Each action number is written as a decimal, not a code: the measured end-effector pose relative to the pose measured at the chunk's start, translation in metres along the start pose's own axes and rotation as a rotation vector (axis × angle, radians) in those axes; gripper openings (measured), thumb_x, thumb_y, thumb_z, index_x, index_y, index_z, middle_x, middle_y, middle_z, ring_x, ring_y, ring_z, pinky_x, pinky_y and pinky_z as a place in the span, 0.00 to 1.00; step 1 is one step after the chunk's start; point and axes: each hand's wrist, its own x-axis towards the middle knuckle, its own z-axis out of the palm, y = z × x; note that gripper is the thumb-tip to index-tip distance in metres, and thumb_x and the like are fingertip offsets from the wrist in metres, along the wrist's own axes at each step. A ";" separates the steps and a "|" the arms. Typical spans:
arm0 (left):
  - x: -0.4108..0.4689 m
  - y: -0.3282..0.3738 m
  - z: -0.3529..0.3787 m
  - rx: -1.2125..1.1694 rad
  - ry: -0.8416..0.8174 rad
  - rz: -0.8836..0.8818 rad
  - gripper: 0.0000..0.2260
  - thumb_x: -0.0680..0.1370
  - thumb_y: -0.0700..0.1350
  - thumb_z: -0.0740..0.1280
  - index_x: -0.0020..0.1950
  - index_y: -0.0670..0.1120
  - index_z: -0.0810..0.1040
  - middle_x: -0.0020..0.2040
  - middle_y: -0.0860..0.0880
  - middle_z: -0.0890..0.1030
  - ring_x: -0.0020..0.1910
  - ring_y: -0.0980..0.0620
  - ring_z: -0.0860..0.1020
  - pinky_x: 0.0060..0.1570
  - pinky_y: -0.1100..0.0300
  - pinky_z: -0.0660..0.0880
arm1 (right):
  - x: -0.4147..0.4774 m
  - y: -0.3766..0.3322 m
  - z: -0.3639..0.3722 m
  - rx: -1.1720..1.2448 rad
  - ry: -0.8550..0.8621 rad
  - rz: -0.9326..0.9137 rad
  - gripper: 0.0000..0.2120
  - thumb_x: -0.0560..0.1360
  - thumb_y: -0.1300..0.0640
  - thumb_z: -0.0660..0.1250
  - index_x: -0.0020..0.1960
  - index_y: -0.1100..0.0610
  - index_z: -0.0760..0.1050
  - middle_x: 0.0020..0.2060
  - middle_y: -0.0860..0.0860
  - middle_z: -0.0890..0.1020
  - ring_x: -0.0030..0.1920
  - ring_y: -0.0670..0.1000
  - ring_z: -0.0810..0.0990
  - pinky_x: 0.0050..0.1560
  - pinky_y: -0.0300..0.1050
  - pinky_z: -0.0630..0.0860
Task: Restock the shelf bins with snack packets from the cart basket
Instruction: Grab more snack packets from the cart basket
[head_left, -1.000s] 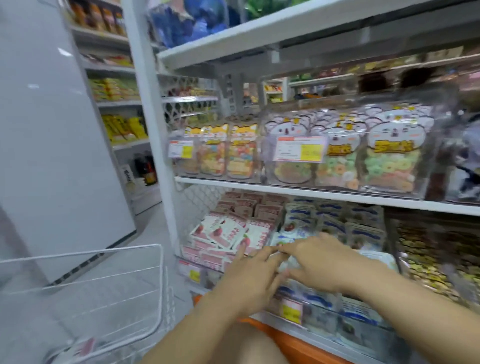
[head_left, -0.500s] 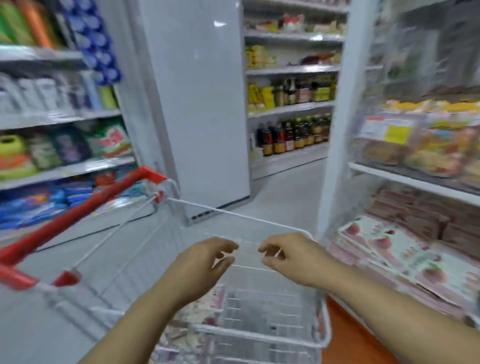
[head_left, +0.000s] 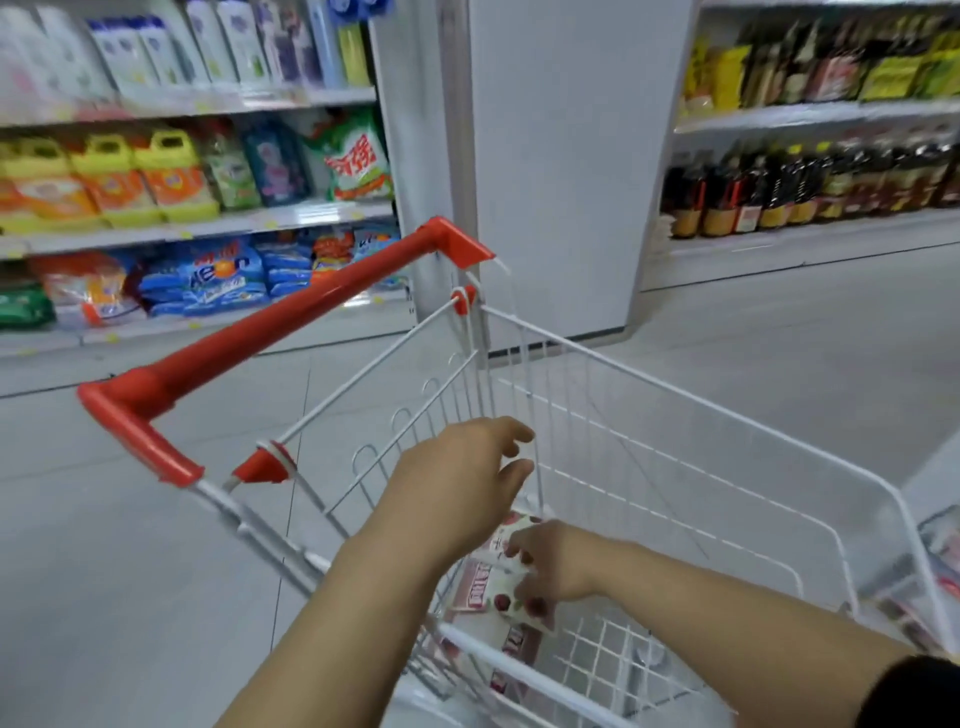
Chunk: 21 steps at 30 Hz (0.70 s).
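In the cart basket (head_left: 675, 397), right hand (head_left: 558, 564) grips a snack packet (head_left: 491, 584); left hand (head_left: 462, 478) hovers slack-fingered.

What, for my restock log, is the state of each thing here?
left hand: open, above the basket, holding nothing.
right hand: down in the basket, gripping a packet.
packet: held, low in the basket.
packets: piled at the basket's handle end.
basket: bare wire away from the packets.
handle: unheld.
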 end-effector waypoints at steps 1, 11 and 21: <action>0.000 0.000 -0.001 0.014 -0.001 -0.004 0.14 0.82 0.55 0.60 0.68 0.61 0.71 0.60 0.62 0.78 0.54 0.61 0.79 0.56 0.53 0.77 | 0.009 -0.003 0.010 -0.012 -0.039 0.008 0.33 0.75 0.44 0.68 0.76 0.52 0.63 0.70 0.54 0.73 0.63 0.56 0.77 0.64 0.51 0.73; 0.004 0.005 -0.001 0.056 -0.011 -0.013 0.15 0.82 0.55 0.60 0.69 0.60 0.71 0.61 0.62 0.78 0.59 0.60 0.77 0.56 0.54 0.77 | 0.022 0.007 0.036 -0.196 0.034 0.001 0.24 0.72 0.42 0.67 0.61 0.54 0.70 0.53 0.57 0.79 0.52 0.58 0.79 0.52 0.54 0.80; 0.005 0.013 0.000 0.068 -0.082 -0.021 0.15 0.82 0.55 0.61 0.69 0.59 0.72 0.61 0.60 0.79 0.57 0.58 0.78 0.56 0.53 0.77 | -0.050 0.006 -0.017 0.006 -0.034 0.067 0.09 0.76 0.55 0.65 0.40 0.60 0.76 0.34 0.55 0.79 0.32 0.53 0.75 0.38 0.43 0.74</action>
